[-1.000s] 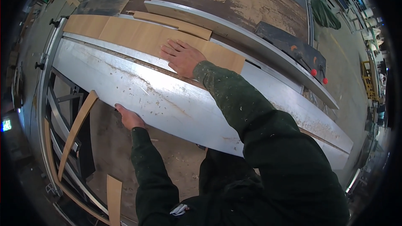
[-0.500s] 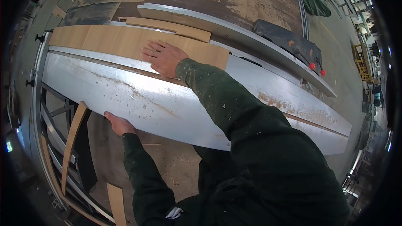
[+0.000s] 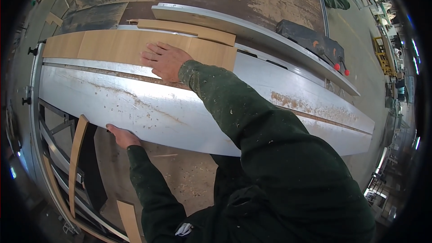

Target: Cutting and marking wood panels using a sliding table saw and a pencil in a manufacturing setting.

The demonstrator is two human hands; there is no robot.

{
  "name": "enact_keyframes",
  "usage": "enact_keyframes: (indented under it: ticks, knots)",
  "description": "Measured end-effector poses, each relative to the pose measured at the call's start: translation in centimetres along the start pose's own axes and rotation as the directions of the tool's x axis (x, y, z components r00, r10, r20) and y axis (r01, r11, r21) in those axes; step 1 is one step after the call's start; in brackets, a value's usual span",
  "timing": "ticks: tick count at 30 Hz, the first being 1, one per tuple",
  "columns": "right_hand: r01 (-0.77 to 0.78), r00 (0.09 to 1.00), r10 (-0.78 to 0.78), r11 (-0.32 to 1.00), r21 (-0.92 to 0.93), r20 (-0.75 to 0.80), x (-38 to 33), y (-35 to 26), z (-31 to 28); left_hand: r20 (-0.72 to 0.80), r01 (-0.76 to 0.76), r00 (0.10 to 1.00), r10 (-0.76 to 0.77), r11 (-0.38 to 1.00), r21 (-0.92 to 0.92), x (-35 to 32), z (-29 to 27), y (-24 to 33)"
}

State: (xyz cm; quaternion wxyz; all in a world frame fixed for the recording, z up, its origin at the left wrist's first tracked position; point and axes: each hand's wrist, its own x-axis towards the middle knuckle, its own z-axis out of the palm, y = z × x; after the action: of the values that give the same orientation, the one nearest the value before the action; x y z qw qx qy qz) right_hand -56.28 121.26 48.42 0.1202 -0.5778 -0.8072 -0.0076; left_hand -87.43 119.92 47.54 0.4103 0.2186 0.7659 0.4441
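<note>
- Left hand (image 3: 121, 136), at 8 o'clock, rests against the near edge of the metal table (image 3: 148, 108); whether its fingers curl under, I cannot tell.
- Right hand (image 3: 164, 59), at 11 o'clock, lies flat, fingers spread, pressing the wood panel (image 3: 112, 45) on the table's far side.
- Beyond, at 12 o'clock, a wood strip (image 3: 189, 29) lies along the fence (image 3: 252, 29).

Two hands (image 3: 164, 60), one wide wooden panel (image 3: 112, 45), one narrow strip (image 3: 186, 29), two red knobs (image 3: 336, 66).

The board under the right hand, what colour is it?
Light tan wood: the board under the right hand, clearest in the head view.
</note>
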Motion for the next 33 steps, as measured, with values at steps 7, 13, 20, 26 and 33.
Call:
enact_keyframes:
  ticks: [7, 13, 20, 26, 33]
  knots:
    - [-0.012, 1.000, 0.013, 0.999, 0.045, -0.027, 2.8, -0.4, 0.5, 0.015, 0.003, 1.000, -0.003, 1.000, -0.010, 2.3, 0.3, 1.8]
    - [-0.002, 0.999, 0.003, 1.000, 0.027, -0.038, 5.3, -1.2, 0.3, 0.028, -0.003, 1.000, 0.003, 1.000, 0.007, 4.5, 0.1, 2.9]
    - [-0.032, 0.999, 0.033, 0.994, 0.105, -0.007, 8.2, -2.0, 0.2, 0.015, -0.004, 1.000, 0.002, 0.994, 0.114, 7.1, -0.2, 5.0]
    - [-0.076, 0.997, 0.074, 0.990, 0.118, 0.015, 11.2, -2.5, 0.2, 0.020, 0.000, 1.000, -0.003, 0.986, 0.165, 10.1, 0.4, 7.5]
    - [-0.084, 0.996, 0.082, 0.989, 0.124, 0.019, 14.7, -3.3, 0.6, 0.054, 0.017, 0.998, -0.023, 0.994, 0.104, 13.4, 0.2, 8.7]
